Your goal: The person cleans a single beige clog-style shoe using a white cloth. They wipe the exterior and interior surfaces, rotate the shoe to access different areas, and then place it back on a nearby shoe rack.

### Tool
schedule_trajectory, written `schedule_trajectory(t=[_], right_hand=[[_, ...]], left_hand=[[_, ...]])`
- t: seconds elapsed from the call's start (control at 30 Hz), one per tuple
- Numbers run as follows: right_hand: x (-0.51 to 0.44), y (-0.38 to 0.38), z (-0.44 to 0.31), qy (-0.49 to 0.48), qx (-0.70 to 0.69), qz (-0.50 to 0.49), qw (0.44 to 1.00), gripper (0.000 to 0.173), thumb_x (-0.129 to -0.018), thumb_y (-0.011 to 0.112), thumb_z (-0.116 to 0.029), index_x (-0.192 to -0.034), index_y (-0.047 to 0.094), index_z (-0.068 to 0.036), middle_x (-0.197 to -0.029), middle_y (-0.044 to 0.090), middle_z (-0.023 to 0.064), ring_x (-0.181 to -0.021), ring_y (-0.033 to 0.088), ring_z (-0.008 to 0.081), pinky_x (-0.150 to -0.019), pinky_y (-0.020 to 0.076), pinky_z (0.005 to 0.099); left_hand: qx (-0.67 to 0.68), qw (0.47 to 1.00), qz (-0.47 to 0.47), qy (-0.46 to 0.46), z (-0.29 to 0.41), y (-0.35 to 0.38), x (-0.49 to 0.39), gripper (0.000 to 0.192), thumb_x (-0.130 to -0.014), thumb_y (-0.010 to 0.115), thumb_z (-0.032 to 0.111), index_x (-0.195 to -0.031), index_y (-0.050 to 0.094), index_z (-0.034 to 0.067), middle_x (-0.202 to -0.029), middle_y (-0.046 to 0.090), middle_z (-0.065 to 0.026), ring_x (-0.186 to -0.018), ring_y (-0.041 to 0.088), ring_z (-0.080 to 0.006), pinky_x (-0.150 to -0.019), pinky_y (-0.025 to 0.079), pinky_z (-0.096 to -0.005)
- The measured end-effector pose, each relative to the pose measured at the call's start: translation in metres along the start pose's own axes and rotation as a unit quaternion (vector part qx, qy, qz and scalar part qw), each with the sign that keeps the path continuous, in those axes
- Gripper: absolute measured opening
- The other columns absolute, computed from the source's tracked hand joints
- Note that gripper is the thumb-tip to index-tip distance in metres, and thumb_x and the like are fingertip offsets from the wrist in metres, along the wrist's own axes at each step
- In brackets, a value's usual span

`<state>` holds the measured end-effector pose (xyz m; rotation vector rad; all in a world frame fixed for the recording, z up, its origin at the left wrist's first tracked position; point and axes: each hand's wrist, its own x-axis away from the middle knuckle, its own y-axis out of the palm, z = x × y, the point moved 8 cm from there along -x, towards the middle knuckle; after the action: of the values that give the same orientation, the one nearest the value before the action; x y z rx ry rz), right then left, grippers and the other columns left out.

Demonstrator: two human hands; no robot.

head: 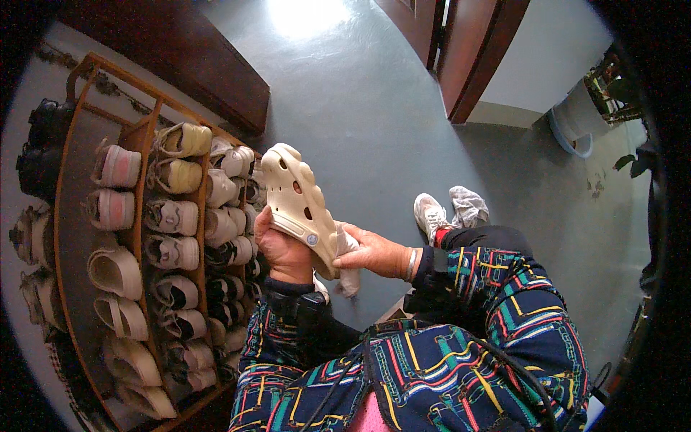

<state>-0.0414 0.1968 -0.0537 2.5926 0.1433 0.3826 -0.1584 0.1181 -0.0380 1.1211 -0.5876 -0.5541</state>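
My left hand (283, 251) grips a cream foam clog (289, 189) from below and along its near side. The clog is tilted, toe pointing up and away, with vent holes on its upper and a round smiley-face button on the strap. At the heel end, my right hand (372, 248) pinches a pale cloth or tissue (346, 243) against the clog. Part of that cloth hangs down under my fingers. My left fingers are mostly hidden behind the shoe.
A wooden shoe rack (141, 178) with several pairs stands at left, black shoes (40, 146) beyond it. A grey cloth (468, 207) lies by my white sneaker (429, 213). Dark wooden doors (475, 48) stand ahead; a planter bucket (577, 119) sits at right on the grey floor (367, 108).
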Motion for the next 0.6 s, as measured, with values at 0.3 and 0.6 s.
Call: schedule_trajectory(t=[0.3,0.6], right_hand=[[-0.003,-0.009,-0.012,-0.059,0.093,0.088,0.990,0.068,-0.084,0.070,-0.016,-0.146,0.045,-0.005,-0.125,0.064,0.0121,-0.113,0.060,0.0190,-0.099,0.0495,0.0341],[-0.007,-0.033,-0.042,-0.129,0.227,0.156,0.953,0.059,-0.083,0.069,-0.015,-0.139,0.053,-0.008,-0.115,0.069,0.0142,-0.105,0.067,0.0239,-0.093,0.0533,0.0351]], left_hand=[[-0.088,0.994,0.049,0.031,-0.010,0.002,-0.004,0.064,-0.093,0.062,0.034,-0.146,0.044,0.005,-0.140,0.057,-0.0159,-0.122,0.059,-0.0332,-0.105,0.049,-0.0479],[-0.350,0.926,0.099,0.096,-0.023,-0.002,0.006,0.040,-0.102,0.059,0.022,-0.135,0.054,0.002,-0.121,0.064,-0.0087,-0.105,0.064,-0.0208,-0.093,0.052,-0.0360]])
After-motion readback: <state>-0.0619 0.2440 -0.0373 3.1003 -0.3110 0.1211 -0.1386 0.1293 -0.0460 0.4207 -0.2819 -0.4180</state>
